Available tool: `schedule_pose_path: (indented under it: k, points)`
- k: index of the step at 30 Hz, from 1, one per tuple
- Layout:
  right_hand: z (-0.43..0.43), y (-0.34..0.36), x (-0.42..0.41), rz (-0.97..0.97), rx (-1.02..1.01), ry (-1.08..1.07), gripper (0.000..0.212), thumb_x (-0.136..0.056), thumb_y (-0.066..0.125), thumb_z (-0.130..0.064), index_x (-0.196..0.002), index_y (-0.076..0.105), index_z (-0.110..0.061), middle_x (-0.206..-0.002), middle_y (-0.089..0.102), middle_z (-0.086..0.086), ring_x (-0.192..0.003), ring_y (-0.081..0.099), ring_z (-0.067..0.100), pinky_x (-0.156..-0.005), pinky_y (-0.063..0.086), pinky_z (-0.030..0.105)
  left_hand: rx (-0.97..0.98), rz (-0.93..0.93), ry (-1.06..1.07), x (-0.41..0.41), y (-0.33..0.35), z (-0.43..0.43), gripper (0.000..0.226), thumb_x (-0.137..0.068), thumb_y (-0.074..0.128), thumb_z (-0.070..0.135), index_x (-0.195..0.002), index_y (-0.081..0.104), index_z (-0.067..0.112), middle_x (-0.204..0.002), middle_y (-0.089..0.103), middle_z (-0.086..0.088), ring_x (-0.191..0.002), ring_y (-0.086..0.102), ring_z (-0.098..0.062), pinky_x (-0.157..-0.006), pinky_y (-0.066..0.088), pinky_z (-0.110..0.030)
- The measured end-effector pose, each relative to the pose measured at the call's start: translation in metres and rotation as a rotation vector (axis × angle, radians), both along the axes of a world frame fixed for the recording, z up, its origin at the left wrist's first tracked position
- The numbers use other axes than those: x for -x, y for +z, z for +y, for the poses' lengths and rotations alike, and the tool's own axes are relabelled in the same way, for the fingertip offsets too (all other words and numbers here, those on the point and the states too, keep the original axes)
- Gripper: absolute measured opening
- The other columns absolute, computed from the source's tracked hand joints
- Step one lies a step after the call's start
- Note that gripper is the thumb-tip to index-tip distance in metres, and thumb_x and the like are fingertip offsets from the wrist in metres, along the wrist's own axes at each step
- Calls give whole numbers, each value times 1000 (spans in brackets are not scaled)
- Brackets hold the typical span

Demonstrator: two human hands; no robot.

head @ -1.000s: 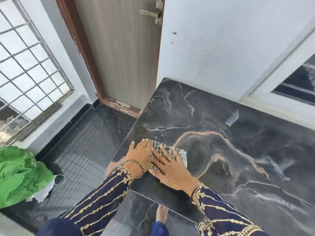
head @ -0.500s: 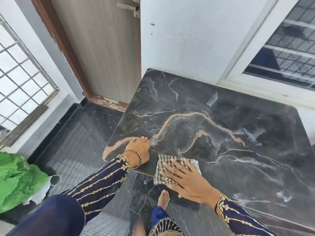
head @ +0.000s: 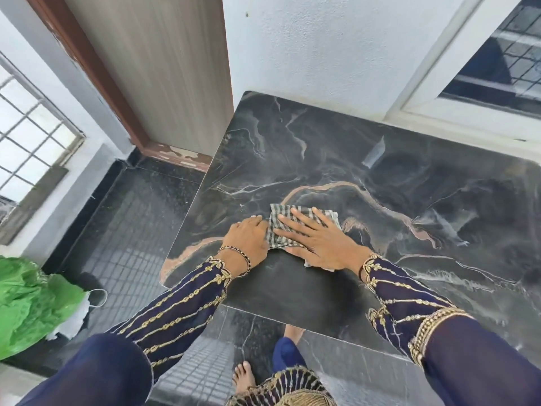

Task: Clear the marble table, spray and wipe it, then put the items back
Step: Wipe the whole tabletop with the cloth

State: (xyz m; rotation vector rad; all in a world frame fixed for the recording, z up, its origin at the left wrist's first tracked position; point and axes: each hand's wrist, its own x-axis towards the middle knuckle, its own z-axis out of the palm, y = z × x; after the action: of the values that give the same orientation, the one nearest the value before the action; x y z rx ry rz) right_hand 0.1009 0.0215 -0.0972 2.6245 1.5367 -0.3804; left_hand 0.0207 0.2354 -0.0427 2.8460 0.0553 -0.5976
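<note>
Cloth (head: 329, 217) lies mid-frame on the table (head: 380, 183), near its left edge. Left hand (head: 248, 239) touches its left side, fingers (head: 255, 221) curled; whether they grip it I cannot tell. Right hand (head: 320, 246) presses it, fingers spread wide.

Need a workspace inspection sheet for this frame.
Surface: marble table, dark, veined; pale streak toward the far side, nature unclear.
Job's things: checked cloth flat on the table near its left edge.
Clutter: green bag on the floor, left.
Hands: right hand flat on the cloth, fingers spread; left hand on the table against the cloth's left edge, grip unclear.
Cables: nothing seen.
Surroundings: door far left, window far right, white wall between.
</note>
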Motion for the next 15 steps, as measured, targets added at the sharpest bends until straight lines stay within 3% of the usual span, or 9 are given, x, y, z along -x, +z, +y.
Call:
schedule_pose_path:
  k: [4,10,15]
  points:
    - [11,-3,-49,-1,-10,14,56,-103,10,-60,-158,8,-46,-168,-1,-17,-156,-8,13,-124,-10,48,23,-49,59,-36,0,-4,52,-93,46,21,-143,40,12,-146,47,-6,-132,46,-26,-109,37,-39]
    - [28,0,-120,32,-26,7,54,-104,11,-60,-156,-1,-49,-167,-8,-21,-155,-13,10,-124,-13,46,33,-114,109,-88,3,-7,43,-93,49,31,-131,48,11,-134,55,-6,-123,51,-28,-100,40,-40]
    - [44,3,-178,71,-39,-9,53,-106,16,-59,-156,0,-51,-166,-11,-23,-154,-16,9,-123,-15,45,-58,-165,120,-132,-1,-9,66,-87,54,50,-138,36,13,-140,50,-5,-129,48,-26,-106,34,-41]
